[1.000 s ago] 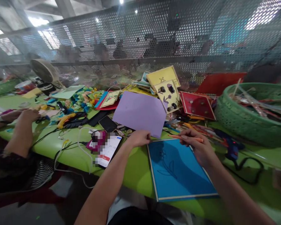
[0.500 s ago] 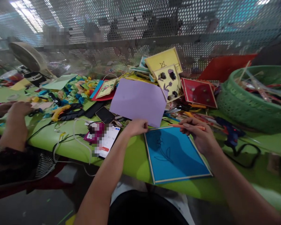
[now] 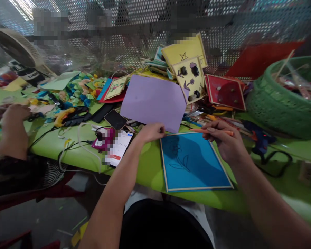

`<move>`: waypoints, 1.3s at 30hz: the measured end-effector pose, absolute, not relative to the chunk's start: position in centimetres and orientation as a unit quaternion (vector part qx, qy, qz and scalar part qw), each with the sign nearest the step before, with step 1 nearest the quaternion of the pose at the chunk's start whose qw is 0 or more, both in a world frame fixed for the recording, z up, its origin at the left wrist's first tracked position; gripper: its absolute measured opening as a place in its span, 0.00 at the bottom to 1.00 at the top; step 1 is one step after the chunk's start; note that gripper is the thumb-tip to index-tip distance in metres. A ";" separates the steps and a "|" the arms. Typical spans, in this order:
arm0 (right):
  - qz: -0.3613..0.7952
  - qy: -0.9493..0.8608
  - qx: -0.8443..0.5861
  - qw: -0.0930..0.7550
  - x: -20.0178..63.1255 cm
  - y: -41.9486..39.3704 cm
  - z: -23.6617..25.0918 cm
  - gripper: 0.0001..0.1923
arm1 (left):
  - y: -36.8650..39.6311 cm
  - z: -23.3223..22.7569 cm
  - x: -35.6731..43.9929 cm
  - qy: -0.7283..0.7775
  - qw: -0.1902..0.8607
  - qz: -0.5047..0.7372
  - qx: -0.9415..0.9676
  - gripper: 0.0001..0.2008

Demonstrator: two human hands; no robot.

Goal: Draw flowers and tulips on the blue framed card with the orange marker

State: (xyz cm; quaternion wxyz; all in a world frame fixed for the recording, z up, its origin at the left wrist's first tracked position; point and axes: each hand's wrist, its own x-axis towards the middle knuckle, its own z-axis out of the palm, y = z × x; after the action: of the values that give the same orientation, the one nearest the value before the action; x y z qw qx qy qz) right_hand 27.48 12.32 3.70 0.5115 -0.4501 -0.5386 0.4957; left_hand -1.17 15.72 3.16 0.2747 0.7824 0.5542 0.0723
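I log little change, view drifts only | left hand (image 3: 151, 132) still pinches lilac sheet (image 3: 153, 102) by its near edge | right hand (image 3: 224, 138) still grips orange pencil (image 3: 212, 131) | blue card (image 3: 194, 162) lies between both hands, flower outline unchanged, so drawing paused.

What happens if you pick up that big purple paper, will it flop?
Probably. The purple paper looks thin and lies over the clutter, so it should bend easily. It seems light; a push from the left hand would likely slide it. It won't roll.
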 end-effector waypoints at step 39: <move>0.492 -0.531 -0.524 0.448 29.8 9.5 1.2 0.07 | 16.4 2.3 -1.4 0.538 0.296 0.081 0.785 0.06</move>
State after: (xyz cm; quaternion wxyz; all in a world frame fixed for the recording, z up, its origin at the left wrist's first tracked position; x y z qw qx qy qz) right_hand 29.78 9.47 1.24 0.4479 -0.5239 -0.5315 0.4924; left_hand -1.41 16.38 2.27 0.2955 0.7855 0.5377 0.0809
